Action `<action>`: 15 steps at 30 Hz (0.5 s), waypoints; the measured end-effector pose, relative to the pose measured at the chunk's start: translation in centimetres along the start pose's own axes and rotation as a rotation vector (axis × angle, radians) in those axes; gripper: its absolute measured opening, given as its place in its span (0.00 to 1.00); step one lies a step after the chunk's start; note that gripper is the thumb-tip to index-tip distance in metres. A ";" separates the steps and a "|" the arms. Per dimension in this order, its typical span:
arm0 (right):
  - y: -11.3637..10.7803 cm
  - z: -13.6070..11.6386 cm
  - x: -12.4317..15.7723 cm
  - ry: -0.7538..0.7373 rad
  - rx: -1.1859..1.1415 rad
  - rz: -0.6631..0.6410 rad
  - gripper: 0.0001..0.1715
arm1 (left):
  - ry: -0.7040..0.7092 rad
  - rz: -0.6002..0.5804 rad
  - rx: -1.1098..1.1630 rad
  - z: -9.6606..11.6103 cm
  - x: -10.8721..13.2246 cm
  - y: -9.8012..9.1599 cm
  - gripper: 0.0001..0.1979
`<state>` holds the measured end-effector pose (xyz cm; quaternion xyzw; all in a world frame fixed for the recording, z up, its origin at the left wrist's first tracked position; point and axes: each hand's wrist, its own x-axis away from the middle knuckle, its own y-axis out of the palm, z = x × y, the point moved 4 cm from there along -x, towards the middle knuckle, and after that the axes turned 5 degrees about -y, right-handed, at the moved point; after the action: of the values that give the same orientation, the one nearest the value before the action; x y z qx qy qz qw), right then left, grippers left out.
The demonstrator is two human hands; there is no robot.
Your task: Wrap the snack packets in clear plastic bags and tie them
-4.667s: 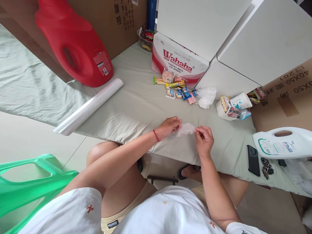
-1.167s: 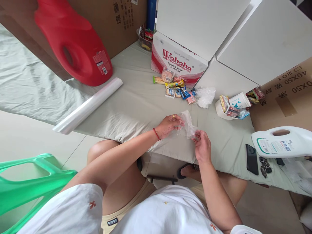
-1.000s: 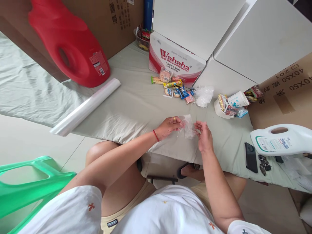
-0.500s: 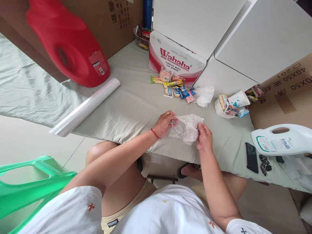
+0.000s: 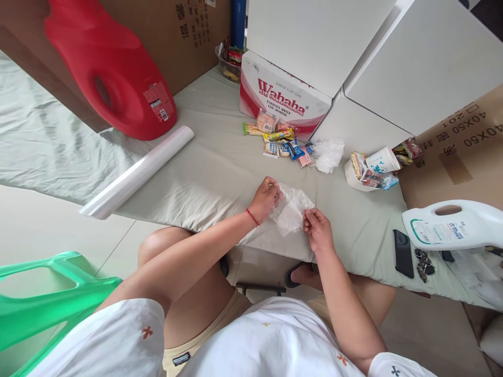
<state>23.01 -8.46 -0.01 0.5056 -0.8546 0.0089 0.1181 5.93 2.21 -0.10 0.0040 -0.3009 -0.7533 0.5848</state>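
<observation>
Between my two hands hangs a clear, crinkled plastic bag [image 5: 290, 212], held just above the cloth-covered surface [image 5: 220, 157]. Its left upper edge is pinched in the closed fingers of my left hand [image 5: 267, 198], which has a red cord on the wrist. My right hand [image 5: 317, 228] grips the right side between thumb and fingers. A pale, pinkish shape shows through the plastic; I cannot make out what it is. Beyond the hands lie several small wrapped snacks [image 5: 294, 149] and a crumpled heap of clear plastic [image 5: 328, 155].
A red jug [image 5: 129, 68] and a plastic roll [image 5: 137, 173] are at left. The Wahaha carton [image 5: 283, 99] stands behind the snacks. Rightward are a white tub [image 5: 356, 180] of packets, a white detergent bottle [image 5: 451, 225], a phone [image 5: 403, 254] and keys [image 5: 424, 266]. A green stool [image 5: 58, 293] stands lower left.
My right hand has moved left and slightly down, closer to my left hand. The plastic bag between them has shifted left and changed shape. Both hands keep their hold.
</observation>
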 end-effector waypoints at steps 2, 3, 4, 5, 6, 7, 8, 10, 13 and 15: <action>-0.4 -0.8 0.1 -0.159 0.150 0.091 0.21 | 0.012 0.022 0.007 0.5 0.1 -0.1 0.06; -0.4 -1.2 0.2 -0.224 0.196 0.107 0.21 | 0.017 0.031 0.010 0.7 0.2 -0.2 0.05; -0.2 -1.5 0.5 -0.271 0.228 0.094 0.21 | 0.022 0.037 0.012 0.9 0.2 -0.3 0.05; 0.2 -1.6 0.7 -0.298 0.261 0.060 0.21 | 0.027 0.041 0.014 1.0 0.3 -0.3 0.05; 0.6 -1.7 1.0 -0.310 0.302 0.014 0.22 | 0.034 0.043 0.016 1.1 0.3 -0.3 0.05; 1.1 -1.6 1.3 -0.312 0.352 -0.033 0.23 | 0.043 0.045 0.018 1.2 0.4 -0.3 0.05; 1.6 -1.4 1.5 -0.304 0.406 -0.078 0.23 | 0.052 0.048 0.021 1.3 0.4 -0.3 0.05; 2.3 -0.8 1.7 -0.264 0.486 -0.138 0.22 | 0.066 0.050 0.024 1.4 0.5 -0.3 0.05; 2.3 -0.2 1.3 -0.199 0.444 -0.152 0.16 | 0.083 0.050 0.018 1.6 0.6 -0.4 0.05; 1.7 -0.6 0.7 -0.170 0.347 -0.139 0.15 | 0.101 0.050 0.004 1.7 0.6 -0.5 0.05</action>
<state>21.33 -8.10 0.89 0.5748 -0.8103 0.1054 -0.0429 4.67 2.48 1.29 0.0353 -0.2725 -0.7367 0.6179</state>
